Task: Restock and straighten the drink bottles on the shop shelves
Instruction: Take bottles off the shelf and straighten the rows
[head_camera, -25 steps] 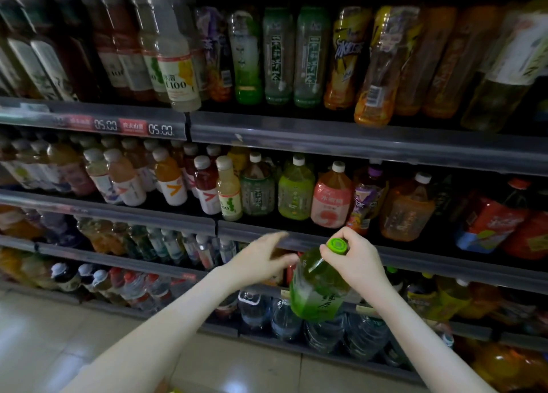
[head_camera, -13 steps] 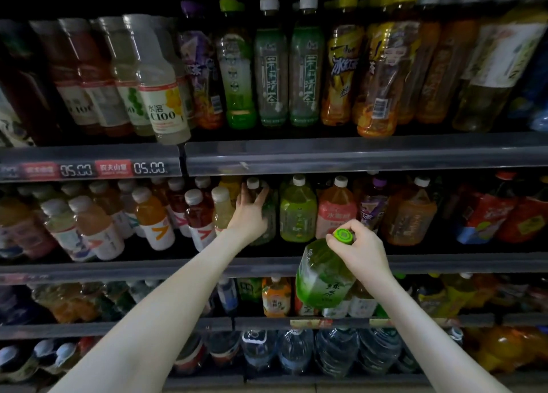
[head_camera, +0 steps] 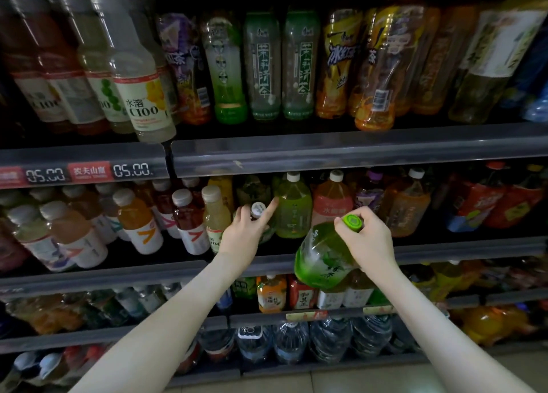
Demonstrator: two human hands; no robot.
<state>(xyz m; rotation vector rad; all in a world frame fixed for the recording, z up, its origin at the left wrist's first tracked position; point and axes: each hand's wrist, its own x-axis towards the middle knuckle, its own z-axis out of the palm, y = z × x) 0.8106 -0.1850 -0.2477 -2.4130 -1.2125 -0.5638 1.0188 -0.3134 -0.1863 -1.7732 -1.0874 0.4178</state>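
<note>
Left of centre, the left hand [head_camera: 241, 238], flat against the middle shelf [head_camera: 444, 249] bottles half a second ago, now curls round the neck of a white-capped bottle [head_camera: 257, 209], whose cap sits lower than before. Its forefinger stretches to the pale green bottle [head_camera: 293, 212] beside it. Right of centre, the right hand [head_camera: 367, 241] still grips the tilted green tea bottle [head_camera: 323, 259] by its green-capped neck, in front of the shelf edge.

Upper left, the C100 bottle [head_camera: 145, 102] reads "水溶 C100". The price strip [head_camera: 89, 172] below it reads "农夫山泉" and "05.00". At top centre the jasmine tea bottles [head_camera: 262, 66] read "茉莉清茶", and to their right the iced tea bottle [head_camera: 341, 57] reads "冰红茶".
</note>
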